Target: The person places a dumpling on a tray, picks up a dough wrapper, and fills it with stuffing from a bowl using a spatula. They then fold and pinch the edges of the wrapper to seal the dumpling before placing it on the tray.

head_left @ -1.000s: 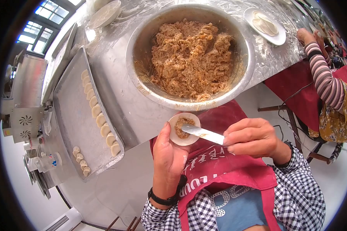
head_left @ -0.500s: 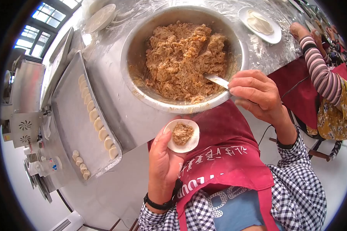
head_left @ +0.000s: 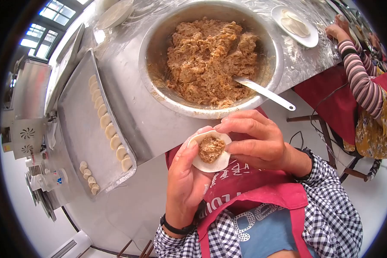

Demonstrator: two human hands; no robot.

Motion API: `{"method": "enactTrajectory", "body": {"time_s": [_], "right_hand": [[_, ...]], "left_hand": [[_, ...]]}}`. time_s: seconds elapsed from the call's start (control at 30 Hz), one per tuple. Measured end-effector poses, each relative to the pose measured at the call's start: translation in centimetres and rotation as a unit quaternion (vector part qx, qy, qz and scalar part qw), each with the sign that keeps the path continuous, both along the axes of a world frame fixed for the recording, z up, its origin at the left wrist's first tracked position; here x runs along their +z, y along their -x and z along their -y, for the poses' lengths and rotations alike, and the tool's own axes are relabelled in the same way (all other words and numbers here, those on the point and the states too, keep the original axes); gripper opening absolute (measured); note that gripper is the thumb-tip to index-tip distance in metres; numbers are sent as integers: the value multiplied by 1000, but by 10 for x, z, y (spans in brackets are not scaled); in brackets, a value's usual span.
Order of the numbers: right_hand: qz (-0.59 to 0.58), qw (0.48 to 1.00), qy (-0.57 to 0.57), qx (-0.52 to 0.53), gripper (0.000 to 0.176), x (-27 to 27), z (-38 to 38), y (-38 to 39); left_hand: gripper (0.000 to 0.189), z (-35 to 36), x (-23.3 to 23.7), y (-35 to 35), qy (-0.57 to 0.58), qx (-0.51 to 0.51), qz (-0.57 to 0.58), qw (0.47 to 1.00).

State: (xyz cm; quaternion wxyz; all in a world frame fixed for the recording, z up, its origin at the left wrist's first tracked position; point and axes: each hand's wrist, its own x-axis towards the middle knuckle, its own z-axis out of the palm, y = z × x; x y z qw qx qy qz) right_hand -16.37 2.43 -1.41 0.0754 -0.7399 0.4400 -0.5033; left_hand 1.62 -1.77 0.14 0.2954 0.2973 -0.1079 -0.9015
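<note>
My left hand [head_left: 185,180] cups a round white dumpling wrapper [head_left: 210,152] with a lump of brown filling in its middle. My right hand [head_left: 258,142] pinches the wrapper's upper right edge with its fingertips. Just beyond the hands stands a big steel bowl [head_left: 159,92] heaped with brown minced filling [head_left: 208,56]. A flat metal spatula [head_left: 264,93] leans on the bowl's right rim, blade in the filling, with no hand on it.
A steel tray [head_left: 79,124] on the left carries a row of folded dumplings [head_left: 109,129]. A white plate of wrappers [head_left: 294,26] lies at the far right, near another person's striped sleeve [head_left: 359,81]. A second plate [head_left: 114,15] is at the far left.
My right hand left the spatula resting in the bowl and came down to the wrapper in my left hand, where its fingers now pinch the edge.
</note>
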Motion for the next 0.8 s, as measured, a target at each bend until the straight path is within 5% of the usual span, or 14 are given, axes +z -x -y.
{"method": "enactTrajectory", "body": {"time_s": [0.33,0.5,0.8], "right_hand": [[13,1000,0,21,13,6,7,-3],[16,999,13,42,17,6,14,-9],[68,995,43,53,16,5,21,-21]], "left_hand": [[50,-1,3,4,105,-92,49,989],[63,-6,14,7,372,-181,259,873],[50,-6,9,6,508,-153,293,795]]}}
